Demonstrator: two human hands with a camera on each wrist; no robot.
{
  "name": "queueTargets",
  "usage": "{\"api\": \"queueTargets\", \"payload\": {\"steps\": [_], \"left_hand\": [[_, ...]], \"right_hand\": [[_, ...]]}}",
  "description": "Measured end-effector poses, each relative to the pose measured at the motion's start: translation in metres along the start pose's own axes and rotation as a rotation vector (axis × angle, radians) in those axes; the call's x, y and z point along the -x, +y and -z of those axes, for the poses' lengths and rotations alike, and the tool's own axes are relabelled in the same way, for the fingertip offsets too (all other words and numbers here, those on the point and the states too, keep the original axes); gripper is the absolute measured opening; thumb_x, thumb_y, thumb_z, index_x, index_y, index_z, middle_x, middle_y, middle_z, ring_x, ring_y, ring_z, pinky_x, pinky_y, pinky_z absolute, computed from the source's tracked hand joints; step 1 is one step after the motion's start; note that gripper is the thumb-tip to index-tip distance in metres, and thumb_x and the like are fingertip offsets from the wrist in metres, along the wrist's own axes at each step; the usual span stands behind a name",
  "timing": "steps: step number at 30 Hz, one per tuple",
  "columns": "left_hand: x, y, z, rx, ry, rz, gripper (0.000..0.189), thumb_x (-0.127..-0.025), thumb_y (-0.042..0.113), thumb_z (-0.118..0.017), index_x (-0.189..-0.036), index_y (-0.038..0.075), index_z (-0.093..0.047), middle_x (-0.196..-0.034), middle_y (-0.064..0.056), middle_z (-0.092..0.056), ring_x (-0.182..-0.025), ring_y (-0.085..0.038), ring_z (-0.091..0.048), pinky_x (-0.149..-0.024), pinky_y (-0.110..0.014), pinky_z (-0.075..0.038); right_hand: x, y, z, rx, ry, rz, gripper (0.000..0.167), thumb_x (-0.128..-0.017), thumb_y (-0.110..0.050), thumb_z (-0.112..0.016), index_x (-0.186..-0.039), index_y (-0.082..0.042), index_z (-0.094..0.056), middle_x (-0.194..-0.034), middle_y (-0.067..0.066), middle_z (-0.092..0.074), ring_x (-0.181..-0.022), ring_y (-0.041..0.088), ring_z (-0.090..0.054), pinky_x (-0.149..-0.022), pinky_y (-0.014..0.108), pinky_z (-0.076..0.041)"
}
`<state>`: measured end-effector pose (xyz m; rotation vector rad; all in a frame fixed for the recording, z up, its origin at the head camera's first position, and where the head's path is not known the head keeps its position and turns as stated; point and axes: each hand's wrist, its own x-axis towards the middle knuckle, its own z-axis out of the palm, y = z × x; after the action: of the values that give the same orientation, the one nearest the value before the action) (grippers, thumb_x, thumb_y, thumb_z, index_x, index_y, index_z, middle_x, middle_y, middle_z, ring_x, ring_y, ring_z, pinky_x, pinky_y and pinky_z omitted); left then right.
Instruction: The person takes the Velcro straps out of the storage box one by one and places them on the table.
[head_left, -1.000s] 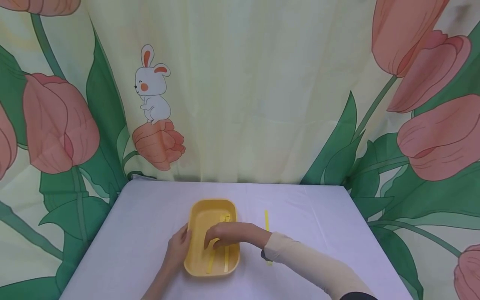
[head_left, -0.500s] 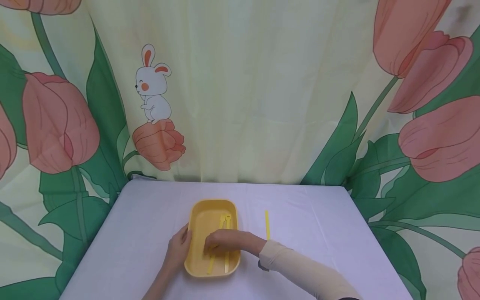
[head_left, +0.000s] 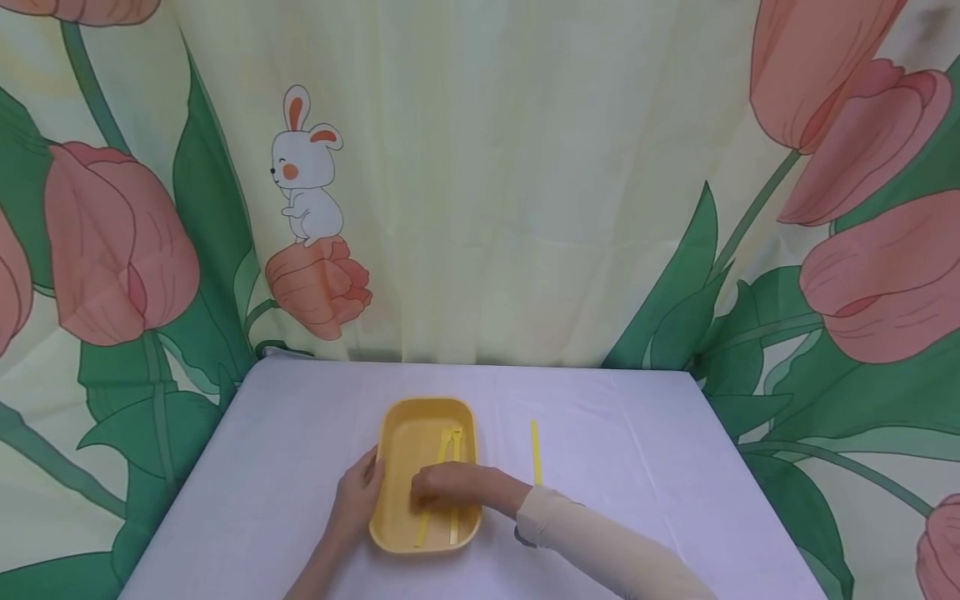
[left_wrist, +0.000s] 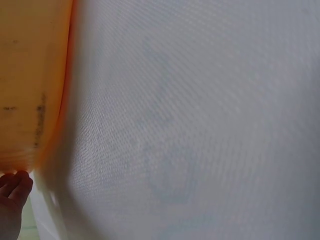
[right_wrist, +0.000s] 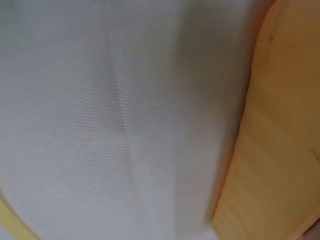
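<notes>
My left hand [head_left: 356, 496] holds the left side of a yellow tray [head_left: 405, 408]; its fingers [left_wrist: 17, 189] meet the tray's edge in the left wrist view. Inside the tray lie two slim yellow strips, a left one [head_left: 423, 529] and a right one [head_left: 454, 527], each with a wider far end. My right hand [head_left: 450, 485] reaches over both strips, its fingers bent down and drawn together at the left strip. It seems to pinch that strip, though the fingertips are hidden. In the right wrist view the tray wall [right_wrist: 270, 150] fills the right side.
On the white tablecloth [head_left: 615, 450], right of the tray, lies another slim yellow strip [head_left: 536, 446], its near part covered by the right sleeve [head_left: 600, 542]. A curtain [head_left: 510, 208] printed with tulips and a rabbit hangs behind the table.
My right hand has lowered slightly toward the near side, and its fingers have come together. The far ends of the two strips have parted a little. Left hand and tray have stayed put.
</notes>
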<state>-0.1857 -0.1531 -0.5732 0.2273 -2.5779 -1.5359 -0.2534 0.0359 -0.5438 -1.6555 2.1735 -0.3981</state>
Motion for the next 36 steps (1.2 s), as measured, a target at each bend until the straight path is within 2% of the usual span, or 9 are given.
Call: {"api": "queueTargets", "payload": {"steps": [3, 5, 7, 12, 14, 17, 23, 30, 36], "left_hand": [[0.001, 0.001, 0.0, -0.01, -0.007, 0.011, 0.044, -0.1, 0.02, -0.046, -0.135, -0.007, -0.044, -0.135, -0.023, -0.046, -0.123, -0.035, -0.045, -0.096, -0.043, -0.043], [0.001, 0.001, 0.0, -0.014, -0.009, 0.017, 0.044, -0.1, 0.021, -0.046, -0.135, -0.007, -0.044, -0.136, -0.023, -0.046, -0.123, -0.035, -0.045, -0.096, -0.043, -0.043], [0.001, 0.001, 0.0, -0.013, -0.009, 0.018, 0.044, -0.1, 0.021, -0.045, -0.135, -0.007, -0.044, -0.136, -0.023, -0.046, -0.124, -0.035, -0.045, -0.097, -0.044, -0.043], [0.001, -0.001, -0.001, 0.0, -0.004, 0.019, 0.044, -0.1, 0.02, -0.045, -0.135, -0.006, -0.044, -0.136, -0.022, -0.047, -0.124, -0.034, -0.045, -0.097, -0.043, -0.043], [0.001, -0.001, -0.001, 0.001, 0.0, 0.025, 0.044, -0.1, 0.021, -0.045, -0.135, -0.006, -0.044, -0.136, -0.022, -0.047, -0.124, -0.035, -0.044, -0.097, -0.044, -0.043], [0.001, 0.001, -0.001, 0.003, 0.003, 0.033, 0.044, -0.1, 0.021, -0.046, -0.135, -0.005, -0.044, -0.136, -0.022, -0.047, -0.124, -0.035, -0.045, -0.097, -0.045, -0.043], [0.001, 0.003, -0.001, 0.013, 0.01, 0.011, 0.042, -0.1, 0.019, -0.047, -0.134, -0.006, -0.045, -0.135, -0.022, -0.048, -0.122, -0.034, -0.046, -0.096, -0.043, -0.044], [0.001, 0.004, -0.001, 0.018, 0.016, -0.008, 0.042, -0.099, 0.018, -0.047, -0.134, -0.006, -0.046, -0.134, -0.022, -0.048, -0.122, -0.034, -0.047, -0.096, -0.042, -0.045], [0.002, 0.003, 0.0, 0.027, 0.024, -0.015, 0.042, -0.099, 0.018, -0.048, -0.133, -0.006, -0.047, -0.133, -0.022, -0.049, -0.12, -0.033, -0.049, -0.095, -0.042, -0.045]], "right_hand": [[-0.003, -0.001, 0.002, 0.242, -0.022, 0.107, 0.017, -0.096, -0.01, -0.054, -0.106, -0.014, -0.067, -0.098, -0.009, -0.059, -0.087, 0.001, -0.048, -0.086, 0.004, -0.035], [-0.004, -0.002, 0.002, 0.31, -0.035, 0.142, 0.017, -0.095, -0.009, -0.055, -0.106, -0.014, -0.068, -0.098, -0.009, -0.059, -0.087, 0.002, -0.047, -0.085, 0.003, -0.034], [-0.005, -0.002, 0.002, 0.263, -0.048, 0.132, 0.017, -0.095, -0.008, -0.054, -0.105, -0.013, -0.067, -0.097, -0.008, -0.058, -0.086, 0.002, -0.047, -0.083, 0.003, -0.034], [-0.006, -0.003, 0.003, 0.232, -0.074, 0.138, 0.016, -0.094, -0.009, -0.056, -0.104, -0.013, -0.068, -0.096, -0.008, -0.058, -0.085, 0.0, -0.046, -0.081, 0.002, -0.034], [-0.007, -0.004, 0.004, 0.278, -0.08, 0.162, 0.016, -0.094, -0.011, -0.059, -0.104, -0.014, -0.069, -0.097, -0.009, -0.059, -0.085, 0.0, -0.046, -0.081, 0.001, -0.034], [-0.008, -0.004, 0.004, 0.28, -0.086, 0.167, 0.016, -0.094, -0.011, -0.059, -0.104, -0.015, -0.07, -0.097, -0.009, -0.059, -0.086, 0.0, -0.046, -0.082, 0.003, -0.035], [-0.009, -0.002, 0.006, 0.218, -0.095, 0.147, 0.015, -0.094, -0.013, -0.059, -0.104, -0.015, -0.07, -0.097, -0.01, -0.06, -0.087, 0.0, -0.047, -0.083, 0.004, -0.036], [-0.009, -0.003, 0.009, 0.193, -0.08, 0.164, 0.013, -0.09, -0.01, -0.064, -0.1, -0.013, -0.072, -0.095, -0.009, -0.064, -0.087, 0.002, -0.048, -0.082, 0.003, -0.034], [-0.012, -0.003, 0.007, 0.145, -0.087, 0.128, 0.011, -0.09, -0.011, -0.065, -0.097, -0.014, -0.071, -0.091, -0.01, -0.062, -0.084, 0.001, -0.048, -0.08, 0.003, -0.035]]}}
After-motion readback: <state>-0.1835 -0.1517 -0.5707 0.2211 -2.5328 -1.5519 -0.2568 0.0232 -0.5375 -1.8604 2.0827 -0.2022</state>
